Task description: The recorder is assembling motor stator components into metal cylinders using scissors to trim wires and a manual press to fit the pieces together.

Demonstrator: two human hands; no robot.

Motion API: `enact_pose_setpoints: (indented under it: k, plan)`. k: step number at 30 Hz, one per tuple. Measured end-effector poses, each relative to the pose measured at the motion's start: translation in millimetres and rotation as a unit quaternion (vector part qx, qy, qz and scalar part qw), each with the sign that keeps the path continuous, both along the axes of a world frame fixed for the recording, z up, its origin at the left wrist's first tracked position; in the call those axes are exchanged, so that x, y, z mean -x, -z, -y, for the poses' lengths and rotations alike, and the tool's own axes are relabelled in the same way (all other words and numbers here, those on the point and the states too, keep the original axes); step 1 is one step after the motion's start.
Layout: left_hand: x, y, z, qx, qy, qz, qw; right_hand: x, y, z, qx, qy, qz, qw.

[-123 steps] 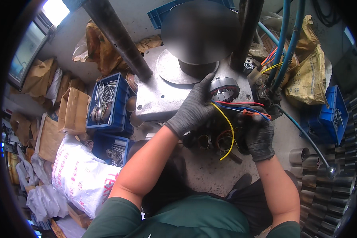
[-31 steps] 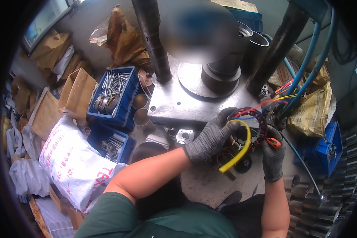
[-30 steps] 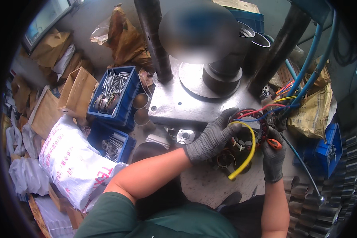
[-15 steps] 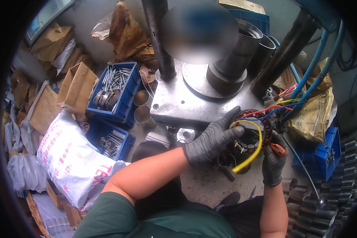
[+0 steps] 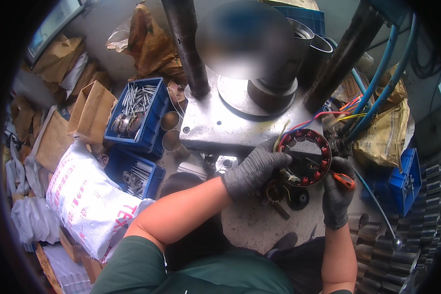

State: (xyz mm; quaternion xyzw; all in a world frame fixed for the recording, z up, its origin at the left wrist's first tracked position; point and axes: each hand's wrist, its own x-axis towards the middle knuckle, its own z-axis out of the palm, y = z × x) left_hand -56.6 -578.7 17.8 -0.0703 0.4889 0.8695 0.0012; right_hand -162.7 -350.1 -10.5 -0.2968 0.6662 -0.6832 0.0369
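Observation:
My left hand [image 5: 254, 169], in a grey glove, grips the left rim of a ring-shaped motor stator [image 5: 325, 153] with red segments around its inside. Its open bore faces me. Red and blue wires [image 5: 299, 126] and a yellow sleeve [image 5: 281, 136] trail from its upper left edge. My right hand [image 5: 336, 203], also gloved, is closed around a tool with an orange-and-black handle [image 5: 345, 181]; the tool's working end is hidden. The right fingertips are close to the stator's right rim, and whether they touch it I cannot tell.
Ahead stands a press with a steel bed [image 5: 206, 115] and thick columns [image 5: 185, 54]. Blue bins [image 5: 154, 115] of metal rods and a white sack [image 5: 85, 201] lie left. A ball-ended lever [image 5: 396, 242], a blue bin [image 5: 402, 183] and stacked metal cylinders [image 5: 426, 220] are right.
The stator has been turned so its bore faces me, and the yellow sleeve has swung from the front to behind its upper left edge. Both hands stay near the same place.

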Motion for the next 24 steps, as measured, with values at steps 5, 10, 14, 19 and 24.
enact_pose_setpoints:
  k: [5, 10, 14, 19, 24]
  plan:
    - [3.9, 31.0, -6.5, -0.231, 0.025, 0.151, 0.961, -3.6, -20.8, 13.6, 0.101, -0.059, -0.016, 0.993]
    - [6.0, 5.7, -9.6, -0.344, 0.051, 0.189, 0.918, -8.7, -16.2, 10.2, 0.096, -0.095, -0.061, 0.989]
    - [5.4, 14.4, -4.5, -0.37, 0.096, 0.158, 0.91, -9.3, -15.2, 15.4, 0.021, -0.051, -0.172, 0.984]
    - [4.5, 14.9, -6.2, -0.371, 0.088, 0.169, 0.909, -11.1, -14.0, 20.1, 0.025, -0.042, -0.16, 0.986]
    - [6.3, 23.3, -9.8, -0.383, 0.109, 0.155, 0.904, -9.7, -10.7, 20.1, -0.001, -0.02, -0.192, 0.981]
